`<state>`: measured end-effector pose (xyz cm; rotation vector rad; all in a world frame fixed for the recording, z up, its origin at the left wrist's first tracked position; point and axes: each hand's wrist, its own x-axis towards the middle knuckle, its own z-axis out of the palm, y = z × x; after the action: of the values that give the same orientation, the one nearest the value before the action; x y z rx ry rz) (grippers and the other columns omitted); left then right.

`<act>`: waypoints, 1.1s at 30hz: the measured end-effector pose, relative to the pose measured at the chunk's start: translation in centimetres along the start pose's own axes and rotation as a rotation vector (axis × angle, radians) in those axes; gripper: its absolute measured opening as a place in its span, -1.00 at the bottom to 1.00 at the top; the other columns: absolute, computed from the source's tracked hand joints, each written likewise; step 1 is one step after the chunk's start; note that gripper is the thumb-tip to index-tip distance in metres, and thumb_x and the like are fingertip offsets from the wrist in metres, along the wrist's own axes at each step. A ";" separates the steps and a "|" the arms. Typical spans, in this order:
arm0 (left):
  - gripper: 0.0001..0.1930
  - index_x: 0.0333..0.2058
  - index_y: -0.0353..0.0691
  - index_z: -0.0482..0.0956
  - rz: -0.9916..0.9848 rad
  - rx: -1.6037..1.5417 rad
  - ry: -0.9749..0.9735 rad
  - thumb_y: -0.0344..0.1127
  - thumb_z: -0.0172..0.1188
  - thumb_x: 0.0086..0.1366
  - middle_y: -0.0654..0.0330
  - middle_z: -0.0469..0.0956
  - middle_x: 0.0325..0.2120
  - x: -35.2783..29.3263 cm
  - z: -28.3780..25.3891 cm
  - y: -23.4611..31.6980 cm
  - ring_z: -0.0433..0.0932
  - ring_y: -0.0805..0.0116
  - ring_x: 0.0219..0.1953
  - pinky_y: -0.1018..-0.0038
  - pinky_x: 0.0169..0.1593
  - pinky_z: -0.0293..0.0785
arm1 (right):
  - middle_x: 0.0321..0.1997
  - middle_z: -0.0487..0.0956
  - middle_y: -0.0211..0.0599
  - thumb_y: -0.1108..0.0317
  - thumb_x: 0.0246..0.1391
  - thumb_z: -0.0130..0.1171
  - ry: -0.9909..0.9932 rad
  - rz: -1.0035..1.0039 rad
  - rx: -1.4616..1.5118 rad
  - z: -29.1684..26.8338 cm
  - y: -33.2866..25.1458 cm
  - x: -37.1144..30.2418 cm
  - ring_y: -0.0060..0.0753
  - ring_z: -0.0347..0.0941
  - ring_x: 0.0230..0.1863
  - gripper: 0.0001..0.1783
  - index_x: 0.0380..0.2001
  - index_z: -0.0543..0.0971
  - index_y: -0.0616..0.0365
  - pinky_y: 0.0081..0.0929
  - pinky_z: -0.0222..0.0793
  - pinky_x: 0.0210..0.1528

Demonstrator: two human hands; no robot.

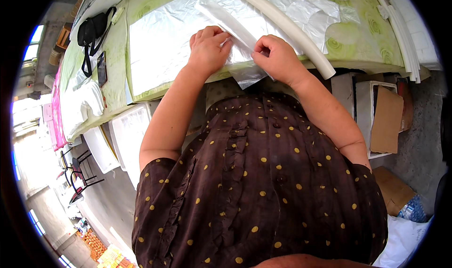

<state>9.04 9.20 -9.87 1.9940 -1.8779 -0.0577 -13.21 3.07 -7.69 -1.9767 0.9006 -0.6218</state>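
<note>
A long folded strip of clear plastic film point(228, 22) lies slantwise across the near part of the table, and its lower end drapes over the front edge. My left hand point(209, 50) is closed at the strip's left side, fingers bent and thumb against the film. On the other side, my right hand point(278, 60) pinches the film between thumb and curled forefinger. Under both hands spreads a wide sheet of thin whitish plastic point(160, 42). Just beyond my right hand rests a long cream-coloured tube point(287, 25), its near end sticking out past the table edge.
A green patterned cloth point(348, 40) covers the table. At the left lie a black bag point(92, 29) with a strap, a phone point(101, 69) and white gloves point(87, 101). Thin white tubes point(402, 42) lie far right. Below stand white bins point(132, 131) and cardboard point(387, 120).
</note>
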 end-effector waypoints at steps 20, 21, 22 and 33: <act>-0.64 0.13 0.08 0.62 0.178 0.058 -0.051 -0.17 0.09 0.40 0.29 0.51 0.21 -1.7 -1.6 -0.7 0.31 0.15 0.36 -0.01 0.40 0.07 | -0.26 0.62 -0.23 0.20 -0.02 0.28 0.075 -0.195 -0.246 0.7 0.0 -0.6 -0.02 0.49 -0.12 -0.83 -0.40 0.67 0.01 -0.17 0.41 -0.03; -0.64 0.13 0.07 0.62 0.172 0.036 -0.039 -0.18 0.09 0.40 0.29 0.51 0.21 -1.9 -1.4 -0.8 0.32 0.15 0.36 -0.01 0.40 0.08 | -0.26 0.61 -0.23 0.21 -0.03 0.30 0.130 -0.214 -0.239 0.7 0.1 -0.9 -0.02 0.49 -0.12 -0.83 -0.39 0.67 0.02 -0.17 0.41 -0.03; -0.65 0.12 0.06 0.61 0.166 0.014 -0.028 -0.19 0.08 0.40 0.28 0.52 0.21 -1.9 -1.2 -0.9 0.33 0.15 0.35 0.00 0.39 0.09 | -0.26 0.61 -0.22 0.22 -0.04 0.32 0.186 -0.232 -0.232 0.6 0.2 -1.2 -0.02 0.49 -0.11 -0.82 -0.38 0.67 0.03 -0.18 0.40 -0.02; -0.67 0.07 -0.02 0.63 0.174 -0.060 0.052 -0.29 0.10 0.36 0.28 0.56 0.16 -1.9 -0.4 -1.7 0.39 0.16 0.31 0.06 0.36 0.16 | 0.38 0.27 -0.18 0.17 -0.21 0.53 -0.090 -0.454 -0.504 1.1 -0.9 -5.7 0.13 0.07 0.45 -0.27 0.12 0.51 -0.10 0.30 -0.03 0.43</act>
<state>10.60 11.19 -10.51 1.7686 -1.9848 -0.0136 -15.63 8.40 -8.00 -2.6806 0.5870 -0.5848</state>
